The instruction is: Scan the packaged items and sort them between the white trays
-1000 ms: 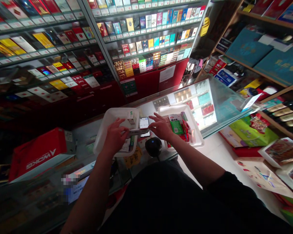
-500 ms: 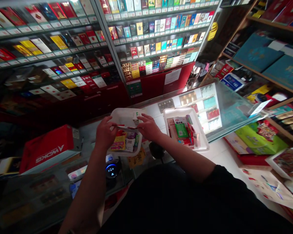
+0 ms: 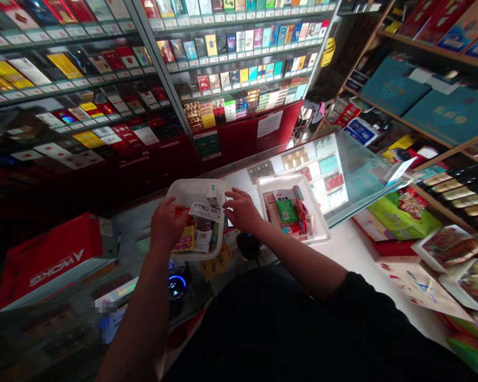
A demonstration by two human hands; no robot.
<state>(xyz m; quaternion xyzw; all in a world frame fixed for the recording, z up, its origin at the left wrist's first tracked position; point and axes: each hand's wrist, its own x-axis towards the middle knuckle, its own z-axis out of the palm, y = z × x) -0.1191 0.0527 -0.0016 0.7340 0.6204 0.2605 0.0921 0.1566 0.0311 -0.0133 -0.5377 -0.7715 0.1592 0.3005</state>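
A white plastic tub (image 3: 175, 188) stands on the counter below my hands, with several small snack packets inside. A packet with a white label and black print (image 3: 204, 210) lies across the middle of it. Behind that packet sits a small white and green box (image 3: 212, 194). Over the tub's left side is my left hand (image 3: 168, 224), fingers apart and bent, close to a bit of red packaging. My right hand (image 3: 241, 210) hovers at the tub's right rim, its fingers spread and holding nothing. A yellow and pink packet (image 3: 186, 239) lies near the front.
To the right is a second white tray (image 3: 322, 233), which holds a green packet (image 3: 287, 211) and other packets. A red shoebox-like box (image 3: 56, 260) stands left. A round device with a blue-lit display (image 3: 177, 286) sits near me. Cigarette shelves (image 3: 239, 69) line the back.
The white-labelled packet, held between both hands before, now lies in the tub. My hands have come apart from it. The view has shifted slightly, moving the scene left.
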